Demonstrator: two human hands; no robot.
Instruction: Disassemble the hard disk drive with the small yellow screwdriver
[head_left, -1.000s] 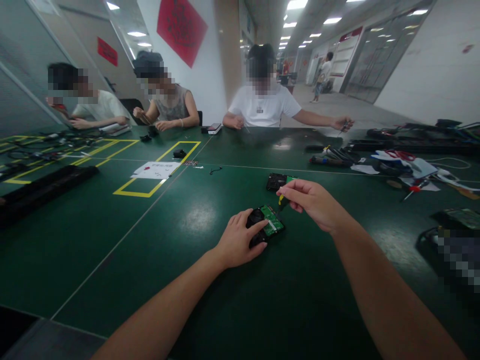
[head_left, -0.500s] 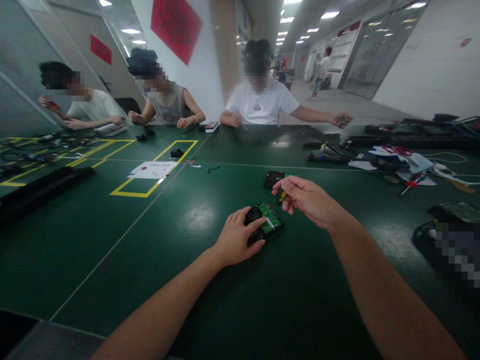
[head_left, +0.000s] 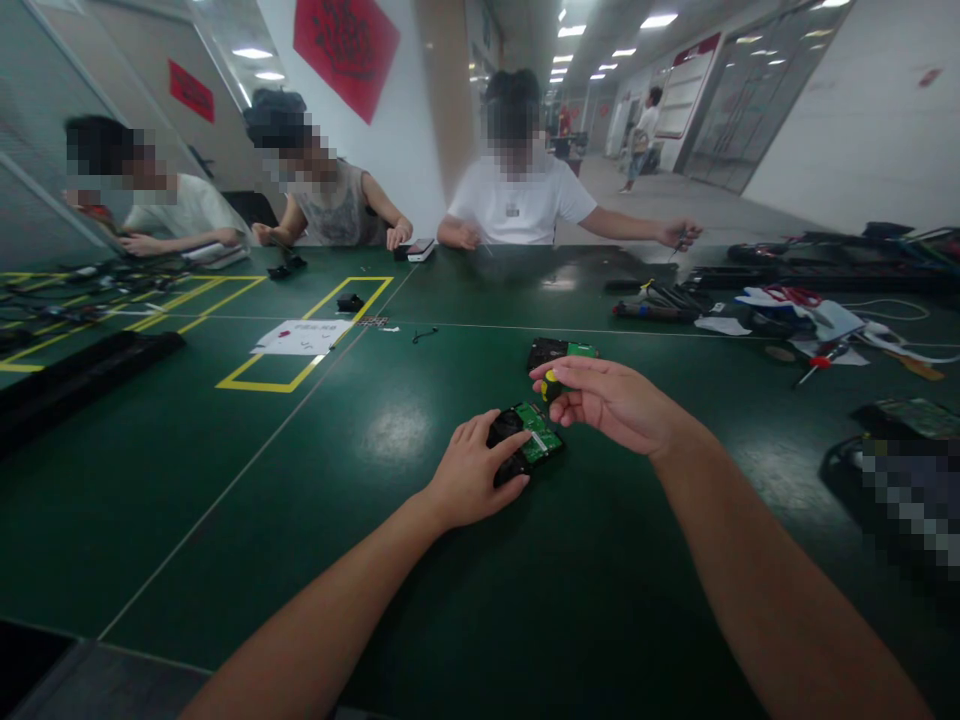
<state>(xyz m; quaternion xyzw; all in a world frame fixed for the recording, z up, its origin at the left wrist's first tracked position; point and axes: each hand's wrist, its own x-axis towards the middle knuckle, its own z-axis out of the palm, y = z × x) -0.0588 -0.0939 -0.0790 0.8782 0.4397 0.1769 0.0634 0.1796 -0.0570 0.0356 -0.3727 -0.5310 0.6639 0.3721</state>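
Observation:
A hard drive (head_left: 541, 444) with a green circuit board lies on the table in front of me. My left hand (head_left: 466, 482) grips it from the left, thumb along the near edge and index finger across the board. My right hand (head_left: 611, 402) is closed on a screwdriver (head_left: 550, 386) with a black and yellow handle, just above the drive's far right corner. Whether its tip touches the drive cannot be made out. A second hard drive (head_left: 545, 352) lies behind the right hand, partly covered by it.
On the green table (head_left: 300, 520), a paper sheet (head_left: 301, 337) lies by yellow tape. Cables and a red-handled screwdriver (head_left: 828, 358) are at the right. A long black part (head_left: 90, 375) lies left. Three people sit across the table, one in a white shirt (head_left: 517, 205).
My right hand has shifted slightly left, and the screwdriver's handle has turned within the fingers, showing more yellow. My left hand stays on the hard drive. The view has moved slightly.

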